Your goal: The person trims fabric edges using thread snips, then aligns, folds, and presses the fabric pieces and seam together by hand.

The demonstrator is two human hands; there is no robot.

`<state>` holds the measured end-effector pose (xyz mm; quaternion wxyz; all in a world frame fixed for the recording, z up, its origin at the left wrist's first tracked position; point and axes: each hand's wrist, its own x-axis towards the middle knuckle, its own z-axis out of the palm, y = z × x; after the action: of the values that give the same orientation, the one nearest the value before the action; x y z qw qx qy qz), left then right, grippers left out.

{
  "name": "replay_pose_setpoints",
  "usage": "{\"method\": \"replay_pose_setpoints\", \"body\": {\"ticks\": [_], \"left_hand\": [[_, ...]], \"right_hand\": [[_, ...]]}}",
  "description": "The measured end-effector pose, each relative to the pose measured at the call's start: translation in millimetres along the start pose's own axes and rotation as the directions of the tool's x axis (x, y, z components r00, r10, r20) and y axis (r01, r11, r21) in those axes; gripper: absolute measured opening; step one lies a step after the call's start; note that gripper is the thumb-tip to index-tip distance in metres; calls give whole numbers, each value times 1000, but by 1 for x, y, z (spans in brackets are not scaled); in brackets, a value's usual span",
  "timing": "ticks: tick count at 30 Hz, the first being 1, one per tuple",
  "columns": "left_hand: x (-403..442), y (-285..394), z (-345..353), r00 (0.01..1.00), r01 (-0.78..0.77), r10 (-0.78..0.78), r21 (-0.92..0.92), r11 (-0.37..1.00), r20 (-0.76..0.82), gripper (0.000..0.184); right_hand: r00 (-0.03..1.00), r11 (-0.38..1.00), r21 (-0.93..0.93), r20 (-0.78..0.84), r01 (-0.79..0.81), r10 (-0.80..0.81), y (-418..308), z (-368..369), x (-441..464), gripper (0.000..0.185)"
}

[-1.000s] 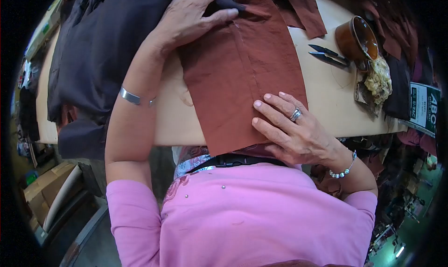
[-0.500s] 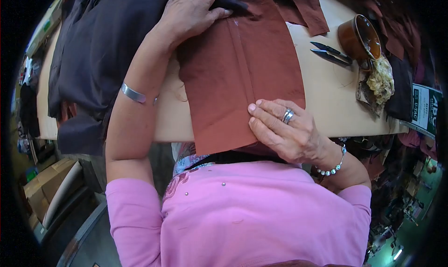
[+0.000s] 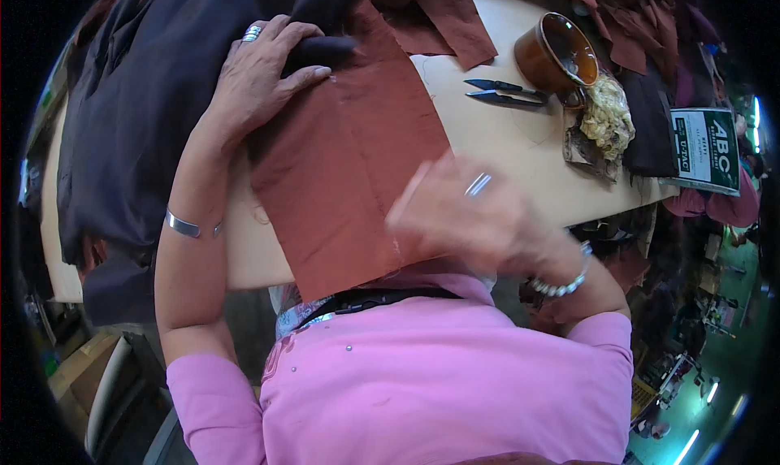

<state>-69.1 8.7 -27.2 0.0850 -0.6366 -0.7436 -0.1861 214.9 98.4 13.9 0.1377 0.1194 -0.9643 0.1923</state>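
A rust-brown fabric panel point(image 3: 349, 156) lies over the table's front edge, its lower end reaching my waist. My left hand point(image 3: 262, 83) rests with fingers apart at the panel's upper left, partly on dark fabric point(image 3: 162, 124). A dark rolled fold point(image 3: 321, 52) lies between its thumb and index finger. Over the panel's right side is my right hand point(image 3: 463, 209), smeared by motion; its fingers cannot be made out, nor whether it touches the cloth. A faint pale mark shows near the panel's lower right.
Black thread snips point(image 3: 508, 98) lie right of the panel, beside a brown glazed pot point(image 3: 536, 55). A crumpled yellowish wad point(image 3: 608, 120) sits in front of the pot. Farther right are a green-and-white ABC packet point(image 3: 705, 152) and more brown cloth point(image 3: 626, 18). The table point(image 3: 496, 164) is pale.
The narrow lengthwise crease that ran down the panel no longer shows. My right hand has lifted from its pressed position and blurs. My left hand stays by the dark fold; the whole view has shifted.
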Motion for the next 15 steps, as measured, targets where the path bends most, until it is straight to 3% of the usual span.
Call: {"method": "replay_pose_setpoints", "body": {"ticks": [1, 2, 3, 5, 10, 15], "left_hand": [[0, 0, 0, 1000, 7, -7, -23, 1000, 0, 46], [1, -1, 0, 1000, 9, -9, -50, 999, -1, 45], [3, -4, 0, 1000, 10, -11, -75, 997, -4, 44], [6, -13, 2, 1000, 12, -15, -121, 993, -26, 43], [12, -26, 8, 999, 17, -23, -153, 988, -37, 45], [13, -22, 5, 999, -7, 2, -113, 994, -41, 43]], "right_hand": [[992, 993, -93, -108, -74, 64, 20, -17, -4, 39], [962, 923, -334, -251, -193, 111, 33, -33, -12, 39], [920, 865, -363, -310, -346, 237, 50, -55, -14, 43], [863, 627, -595, -311, -503, 398, 75, -79, -31, 48], [771, 530, -646, -146, -549, 620, 111, -87, -38, 57], [748, 546, -631, -83, -551, 658, 124, -88, -38, 53]]}}
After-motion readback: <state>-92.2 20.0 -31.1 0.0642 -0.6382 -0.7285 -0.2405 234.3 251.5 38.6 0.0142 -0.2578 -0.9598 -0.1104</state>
